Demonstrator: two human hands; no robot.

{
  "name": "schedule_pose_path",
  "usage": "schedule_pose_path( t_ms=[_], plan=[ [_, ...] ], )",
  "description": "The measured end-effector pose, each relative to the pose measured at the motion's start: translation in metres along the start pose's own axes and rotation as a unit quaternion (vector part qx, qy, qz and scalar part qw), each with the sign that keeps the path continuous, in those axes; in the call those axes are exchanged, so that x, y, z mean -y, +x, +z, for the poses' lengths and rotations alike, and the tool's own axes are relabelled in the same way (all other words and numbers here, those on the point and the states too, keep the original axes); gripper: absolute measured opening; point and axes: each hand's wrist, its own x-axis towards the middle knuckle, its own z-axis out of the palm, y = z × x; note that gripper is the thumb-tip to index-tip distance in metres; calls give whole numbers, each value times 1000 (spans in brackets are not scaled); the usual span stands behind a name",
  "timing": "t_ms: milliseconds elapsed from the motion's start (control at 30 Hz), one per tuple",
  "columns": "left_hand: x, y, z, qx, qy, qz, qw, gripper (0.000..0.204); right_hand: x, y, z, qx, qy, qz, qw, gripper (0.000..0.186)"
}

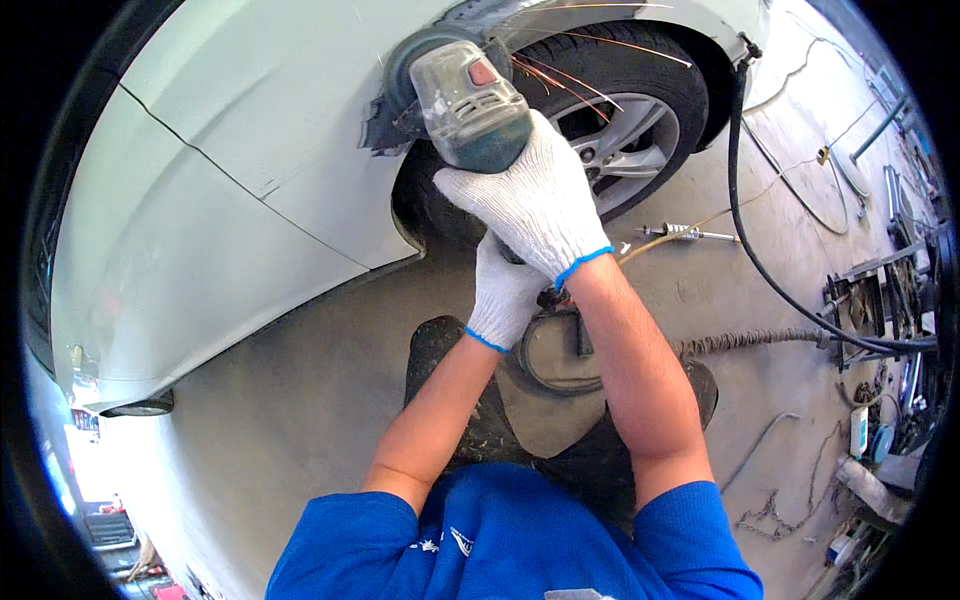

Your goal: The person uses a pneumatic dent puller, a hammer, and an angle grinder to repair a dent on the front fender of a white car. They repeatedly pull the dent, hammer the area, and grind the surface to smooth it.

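A grey and green angle grinder presses against the edge of a white car's wheel arch, and orange sparks fly off to the right over the tyre. My right hand, in a white knit glove, grips the grinder's body from above. My left hand, gloved the same way, sits just below it and closes on the rear handle of the grinder, which is mostly hidden by both hands.
A black tyre with a silver wheel fills the arch. A black hose hangs from the car across the concrete floor. A slide-hammer tool lies beside the wheel. Tools and clutter crowd the right side.
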Motion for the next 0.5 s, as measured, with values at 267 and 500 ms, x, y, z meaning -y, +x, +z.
schedule_pose_path(
  t_ms=[267, 500],
  plan=[
    [-32, 28, 19, 121, 155, -43, 979, 60, 3, 16, -35, -68, 111, 20, 991, 35],
    [27, 16, -10, 34, -16, -19, 999, 57, -8, 0, -2, -29, 14, 25, 999, 63]
  ],
)
